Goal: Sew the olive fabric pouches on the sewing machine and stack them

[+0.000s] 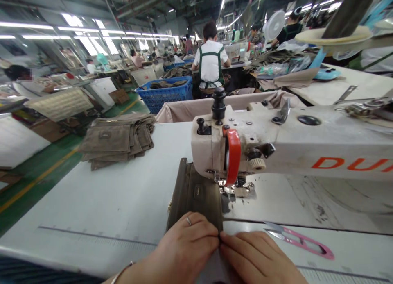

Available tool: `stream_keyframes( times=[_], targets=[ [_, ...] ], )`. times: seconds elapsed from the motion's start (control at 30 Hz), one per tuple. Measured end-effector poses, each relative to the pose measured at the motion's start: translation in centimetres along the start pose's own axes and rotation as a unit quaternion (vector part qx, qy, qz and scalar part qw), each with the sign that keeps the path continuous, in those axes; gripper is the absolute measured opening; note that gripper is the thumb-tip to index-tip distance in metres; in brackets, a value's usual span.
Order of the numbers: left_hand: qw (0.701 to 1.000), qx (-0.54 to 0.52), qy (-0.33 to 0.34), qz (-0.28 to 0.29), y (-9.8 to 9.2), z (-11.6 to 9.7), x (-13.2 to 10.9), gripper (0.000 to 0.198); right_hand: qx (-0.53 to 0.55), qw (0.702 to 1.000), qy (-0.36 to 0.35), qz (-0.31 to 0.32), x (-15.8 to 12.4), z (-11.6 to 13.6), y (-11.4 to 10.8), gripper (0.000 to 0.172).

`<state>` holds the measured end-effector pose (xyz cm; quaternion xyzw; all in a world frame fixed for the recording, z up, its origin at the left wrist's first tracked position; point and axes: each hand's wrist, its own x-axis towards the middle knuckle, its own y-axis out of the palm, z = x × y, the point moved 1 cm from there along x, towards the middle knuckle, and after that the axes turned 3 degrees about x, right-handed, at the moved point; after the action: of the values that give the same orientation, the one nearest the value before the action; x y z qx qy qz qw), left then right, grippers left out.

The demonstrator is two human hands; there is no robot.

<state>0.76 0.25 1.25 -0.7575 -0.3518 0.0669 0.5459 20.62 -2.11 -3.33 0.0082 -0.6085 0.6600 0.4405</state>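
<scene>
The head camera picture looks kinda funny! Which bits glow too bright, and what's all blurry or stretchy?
In the head view, the long white ceiling light and tall bright window glare nearly pure white; also in the head view, the plain white panel at the left edge looks stretched and soft; in the head view, the dark brown fabric pouch looks clearer.

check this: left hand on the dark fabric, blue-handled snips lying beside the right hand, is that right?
No: the snips are pink-handled, not blue, as the head view shows. The left hand is on the dark fabric, the snips beside the right hand.
</scene>
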Motion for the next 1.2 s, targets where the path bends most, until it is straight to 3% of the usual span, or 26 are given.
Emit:
stream_keyframes(
  times=[0.17,0.4,0.73,1.2],
  targets=[
    [1.000,-0.008,0.004,0.008,-0.4,1.2,0.8,0.023,0.021,1.000,0.011,-0.011,1.0,-0.9,-0.1,0.029],
    [1.000,0.018,0.022,0.007,-0.4,3.3,1.4,0.021,0.073,0.993,0.056,0.070,2.1,-1.5,-0.3,0.031],
    [0.998,0.054,0.034,-0.019,-0.1,6.1,2.6,0.021,0.073,0.984,0.111,0.121,4.5,-3.0,-0.8,0.034],
    [0.992,0.123,-0.017,-0.031,0.5,9.5,4.3,0.020,0.036,0.993,0.089,0.071,4.8,-4.5,0.4,0.030]
  ],
)
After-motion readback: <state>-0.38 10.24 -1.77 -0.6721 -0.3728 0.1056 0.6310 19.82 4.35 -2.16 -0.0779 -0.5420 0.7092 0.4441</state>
